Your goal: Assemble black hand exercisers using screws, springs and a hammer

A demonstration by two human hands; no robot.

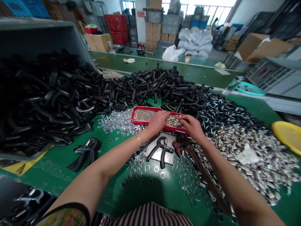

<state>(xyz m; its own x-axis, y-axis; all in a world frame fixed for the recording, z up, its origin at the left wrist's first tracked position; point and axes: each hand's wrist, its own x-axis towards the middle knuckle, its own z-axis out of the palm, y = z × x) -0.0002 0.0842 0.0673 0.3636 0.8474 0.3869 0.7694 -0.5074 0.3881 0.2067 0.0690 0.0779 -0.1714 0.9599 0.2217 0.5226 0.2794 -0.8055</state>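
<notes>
My left hand reaches over the middle of a red tray, its fingers drawn together at the small metal pins in the right compartment. At the right end of the same compartment my right hand has its fingers bent in a pinch. What either hand holds is too small to make out. Tiny metal parts fill the left compartment. Just below the tray, a black hand grip with a spring lies on a metal plate, beside a red-handled tool.
Black handles are heaped behind the tray and in a grey bin at left. Metal rings, bolts and silver sleeves spread around. A hammer lies under my right forearm. An assembled grip rests at left.
</notes>
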